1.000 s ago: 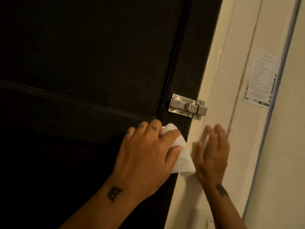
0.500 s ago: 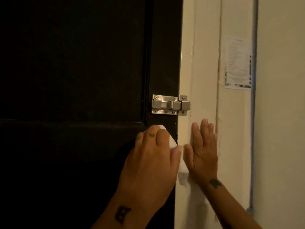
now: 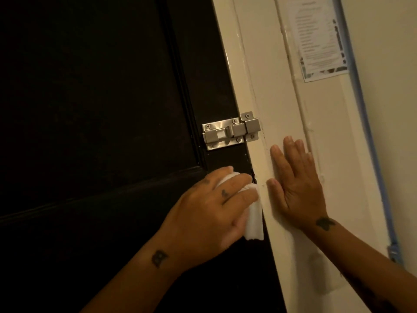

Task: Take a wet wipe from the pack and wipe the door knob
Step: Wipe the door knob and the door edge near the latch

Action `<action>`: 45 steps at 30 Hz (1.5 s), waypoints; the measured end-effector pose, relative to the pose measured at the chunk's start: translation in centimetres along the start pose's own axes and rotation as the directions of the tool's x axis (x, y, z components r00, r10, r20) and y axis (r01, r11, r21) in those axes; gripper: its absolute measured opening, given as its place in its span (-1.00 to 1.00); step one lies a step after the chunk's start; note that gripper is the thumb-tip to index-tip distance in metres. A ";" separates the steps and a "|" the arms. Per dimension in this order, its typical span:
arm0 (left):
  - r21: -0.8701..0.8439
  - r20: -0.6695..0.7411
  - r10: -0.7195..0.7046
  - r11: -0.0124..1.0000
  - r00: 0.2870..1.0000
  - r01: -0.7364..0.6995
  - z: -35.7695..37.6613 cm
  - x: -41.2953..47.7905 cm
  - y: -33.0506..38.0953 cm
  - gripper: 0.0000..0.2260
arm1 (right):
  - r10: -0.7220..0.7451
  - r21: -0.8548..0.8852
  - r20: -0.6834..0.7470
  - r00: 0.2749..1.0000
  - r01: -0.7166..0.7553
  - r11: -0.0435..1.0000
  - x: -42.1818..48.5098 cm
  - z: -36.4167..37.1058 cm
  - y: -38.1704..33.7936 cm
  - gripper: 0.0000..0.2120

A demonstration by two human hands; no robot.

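Note:
My left hand [image 3: 209, 213] is closed around a white wet wipe [image 3: 253, 222], pressed against the dark door [image 3: 90, 109] near its right edge. The door knob is hidden under that hand and the wipe. The wipe's loose end hangs down beside the door edge. My right hand [image 3: 297, 186] lies flat with fingers spread on the cream door frame [image 3: 277, 98], holding nothing. A silver slide bolt latch [image 3: 230, 133] sits just above my left hand, bridging door and frame. The wipe pack is out of view.
A printed paper notice [image 3: 320, 37] is stuck on the wall to the upper right. A blue cable or strip [image 3: 365, 123] runs down the wall right of the frame. The door's recessed panel fills the left side.
The view has tilted and moved closer. My left hand has shifted slightly on the knob with the wipe; my right hand stays flat on the frame.

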State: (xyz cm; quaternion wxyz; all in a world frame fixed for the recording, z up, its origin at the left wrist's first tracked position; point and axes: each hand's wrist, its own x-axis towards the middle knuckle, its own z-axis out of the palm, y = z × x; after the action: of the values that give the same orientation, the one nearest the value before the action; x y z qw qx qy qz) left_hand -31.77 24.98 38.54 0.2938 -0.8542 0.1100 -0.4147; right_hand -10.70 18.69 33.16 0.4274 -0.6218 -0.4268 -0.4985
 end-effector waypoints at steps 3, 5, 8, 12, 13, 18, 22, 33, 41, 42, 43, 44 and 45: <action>-0.030 -0.075 -0.048 0.998 0.996 0.046 0.7 0.7 0.7 -0.75 | 0.002 0.008 -0.004 1.000 -0.002 1.000 0.0 0.0 -0.1 -0.44; 0.119 -0.083 -0.042 0.991 0.996 0.052 1.8 0.2 1.0 -0.72 | 0.002 0.017 -0.007 1.000 -0.002 1.000 0.0 0.0 -0.1 -0.44; 0.319 -0.015 0.145 0.938 0.989 -0.133 2.0 -0.8 0.2 -0.70 | -0.002 0.020 -0.025 1.000 0.002 1.000 0.0 0.0 0.0 -0.45; 0.230 0.010 0.093 0.969 0.996 -0.093 0.2 0.2 -0.1 -0.69 | -0.001 0.022 -0.026 1.000 0.002 1.000 -0.1 0.0 0.1 -0.45; 0.162 -0.009 0.007 0.987 1.000 -0.005 -0.1 0.7 0.4 -0.70 | -0.003 0.023 -0.029 1.000 0.004 1.000 0.0 -0.1 0.2 -0.45; 0.291 0.086 0.119 0.946 0.989 -0.139 0.3 0.4 0.5 -0.67 | 0.001 0.035 -0.035 0.999 0.001 0.999 -0.1 0.1 0.0 -0.45; 0.220 0.109 0.270 0.932 0.957 -0.288 -0.5 -0.9 -1.9 -0.68 | 0.005 0.056 -0.035 0.999 -0.003 0.998 -0.1 0.0 -0.1 -0.44; 0.327 0.183 0.208 0.909 0.961 -0.259 -0.3 0.2 -0.2 -0.67 | 0.006 0.076 -0.031 0.999 -0.004 0.997 -0.2 0.0 0.1 -0.44; 0.238 0.088 0.083 0.966 0.993 -0.102 0.5 -1.3 -0.3 -0.60 | 0.001 0.081 -0.042 0.999 0.003 0.997 -0.1 0.0 0.1 -0.45; 0.244 0.097 0.105 0.962 0.990 -0.126 0.4 -1.3 -0.4 -0.59 | 0.001 0.079 -0.041 0.999 0.002 0.997 -0.1 0.0 0.1 -0.45; 0.219 0.081 0.093 0.970 0.992 -0.109 0.3 -1.3 -0.6 -0.59 | 0.003 0.078 -0.041 0.999 0.000 0.997 -0.1 0.0 0.1 -0.45; 0.163 0.052 0.030 0.986 0.998 -0.038 0.2 -1.2 -0.4 -0.60 | 0.004 0.079 -0.041 0.999 -0.001 0.997 -0.1 0.0 0.1 -0.45; 0.096 0.019 -0.062 0.994 0.998 0.060 0.0 -1.2 0.0 -0.60 | 0.003 0.078 -0.042 0.999 0.000 0.997 -0.1 0.0 0.0 -0.45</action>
State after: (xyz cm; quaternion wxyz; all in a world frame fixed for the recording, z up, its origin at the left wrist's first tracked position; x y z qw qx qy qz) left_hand -32.50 25.52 37.76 0.3228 -0.8466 0.0606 -0.4188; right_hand -10.68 18.67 33.04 0.4608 -0.5942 -0.4363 -0.4942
